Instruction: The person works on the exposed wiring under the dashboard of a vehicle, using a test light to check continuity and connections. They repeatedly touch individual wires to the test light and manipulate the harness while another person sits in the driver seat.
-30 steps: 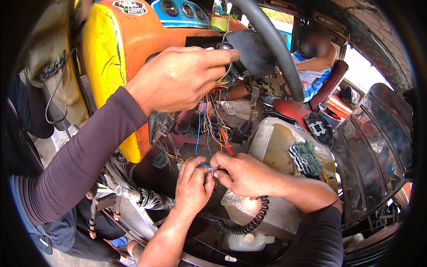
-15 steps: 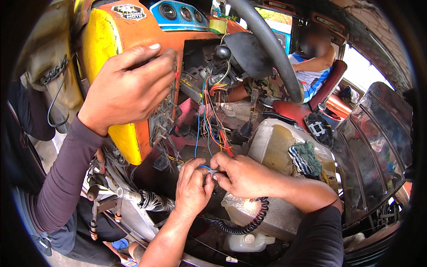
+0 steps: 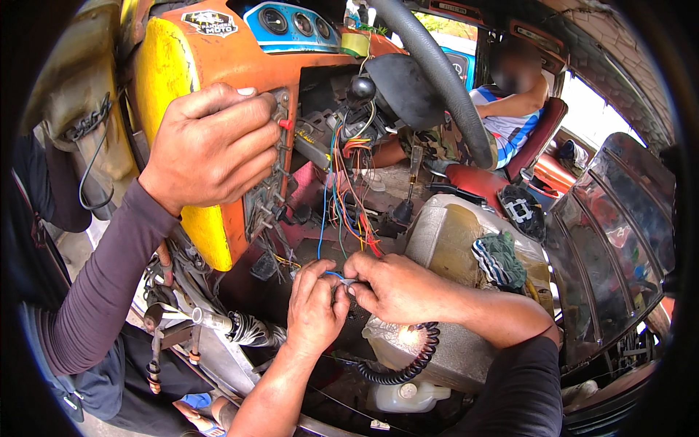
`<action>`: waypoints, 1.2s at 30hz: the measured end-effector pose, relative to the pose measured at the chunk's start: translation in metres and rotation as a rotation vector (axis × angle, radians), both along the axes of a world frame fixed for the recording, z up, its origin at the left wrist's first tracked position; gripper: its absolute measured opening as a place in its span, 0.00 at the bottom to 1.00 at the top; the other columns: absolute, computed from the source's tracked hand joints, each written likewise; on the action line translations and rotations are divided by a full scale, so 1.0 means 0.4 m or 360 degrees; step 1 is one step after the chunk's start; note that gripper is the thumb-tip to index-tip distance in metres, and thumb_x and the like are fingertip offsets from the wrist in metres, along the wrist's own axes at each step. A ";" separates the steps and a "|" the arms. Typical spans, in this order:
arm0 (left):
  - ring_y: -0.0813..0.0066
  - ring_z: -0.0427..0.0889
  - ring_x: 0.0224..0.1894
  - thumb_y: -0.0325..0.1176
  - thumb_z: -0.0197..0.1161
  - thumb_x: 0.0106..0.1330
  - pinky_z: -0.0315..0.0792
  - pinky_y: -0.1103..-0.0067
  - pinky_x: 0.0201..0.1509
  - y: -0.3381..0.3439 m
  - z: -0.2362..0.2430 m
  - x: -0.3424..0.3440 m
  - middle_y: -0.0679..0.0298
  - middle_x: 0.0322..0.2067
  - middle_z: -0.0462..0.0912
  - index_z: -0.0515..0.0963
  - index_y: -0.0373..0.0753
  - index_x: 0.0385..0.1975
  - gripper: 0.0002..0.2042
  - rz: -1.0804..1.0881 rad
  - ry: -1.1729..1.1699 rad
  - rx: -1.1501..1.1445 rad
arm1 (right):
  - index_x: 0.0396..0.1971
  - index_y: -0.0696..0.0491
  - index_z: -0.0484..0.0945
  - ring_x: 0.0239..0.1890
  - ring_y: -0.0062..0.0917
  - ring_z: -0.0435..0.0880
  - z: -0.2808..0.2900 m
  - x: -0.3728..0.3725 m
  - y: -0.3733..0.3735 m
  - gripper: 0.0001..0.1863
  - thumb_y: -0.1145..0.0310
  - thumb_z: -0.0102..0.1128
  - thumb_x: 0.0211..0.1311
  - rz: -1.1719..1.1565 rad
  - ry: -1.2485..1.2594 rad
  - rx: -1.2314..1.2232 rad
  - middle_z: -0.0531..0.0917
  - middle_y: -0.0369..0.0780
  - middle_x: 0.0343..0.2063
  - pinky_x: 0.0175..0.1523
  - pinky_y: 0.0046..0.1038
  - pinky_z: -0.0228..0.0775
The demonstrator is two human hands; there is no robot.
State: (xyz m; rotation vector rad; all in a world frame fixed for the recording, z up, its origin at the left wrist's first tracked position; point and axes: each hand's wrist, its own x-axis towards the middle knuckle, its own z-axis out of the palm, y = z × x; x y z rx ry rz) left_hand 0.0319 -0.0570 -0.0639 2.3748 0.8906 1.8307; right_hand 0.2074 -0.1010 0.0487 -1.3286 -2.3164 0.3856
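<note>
Both of my hands meet at the lower middle, pinching a thin blue wire (image 3: 332, 274). My left hand (image 3: 314, 307) has its fingers curled around the wire. From the other side, my right hand (image 3: 389, 288) presses thumb and forefinger together at a small greyish piece on the wire, too small to make out. Just beyond my fingers hangs a loose bundle of coloured wires (image 3: 341, 186), coming down from beneath the steering column.
A co-worker's hand (image 3: 215, 149) reaches in from the left beside the orange-yellow dashboard (image 3: 218, 65). The steering wheel (image 3: 437, 69) rises above the wires. To my right are a worn seat (image 3: 444, 244) with a cloth (image 3: 501, 261) and a coiled black cable (image 3: 408, 371). Another person sits farther back.
The co-worker's hand has shifted slightly right along the dashboard panel, with its fingers more curled. My two hands and the blue wire stay in nearly the same place.
</note>
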 end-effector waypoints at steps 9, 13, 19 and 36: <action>0.52 0.84 0.51 0.18 0.69 0.59 0.79 0.63 0.55 0.000 -0.004 -0.003 0.52 0.50 0.81 0.75 0.35 0.39 0.11 -0.0001 -0.0029 -0.0009 | 0.48 0.55 0.75 0.36 0.52 0.88 0.035 0.012 -0.012 0.19 0.62 0.69 0.63 -0.0001 -0.0255 0.0174 0.86 0.52 0.29 0.40 0.52 0.80; 0.52 0.84 0.50 0.18 0.69 0.59 0.79 0.64 0.55 -0.004 -0.007 -0.003 0.52 0.50 0.81 0.75 0.35 0.39 0.11 -0.0005 -0.0039 -0.0011 | 0.49 0.54 0.78 0.35 0.47 0.90 0.035 0.004 -0.021 0.18 0.63 0.69 0.63 -0.0052 -0.0344 0.0297 0.88 0.48 0.32 0.36 0.49 0.82; 0.52 0.84 0.50 0.18 0.68 0.59 0.79 0.64 0.54 -0.008 -0.011 0.001 0.51 0.50 0.82 0.75 0.35 0.38 0.11 -0.0016 -0.0058 -0.0014 | 0.49 0.53 0.80 0.34 0.46 0.89 0.021 -0.002 -0.013 0.16 0.64 0.67 0.65 0.0039 -0.0420 0.0458 0.89 0.45 0.35 0.36 0.46 0.83; 0.52 0.85 0.51 0.17 0.67 0.60 0.79 0.65 0.55 0.023 -0.020 -0.030 0.50 0.50 0.82 0.75 0.35 0.38 0.10 -0.0021 -0.0209 -0.0101 | 0.44 0.58 0.84 0.36 0.44 0.88 0.047 0.121 0.097 0.13 0.67 0.66 0.63 -0.0369 -0.0230 0.0242 0.87 0.51 0.31 0.46 0.40 0.79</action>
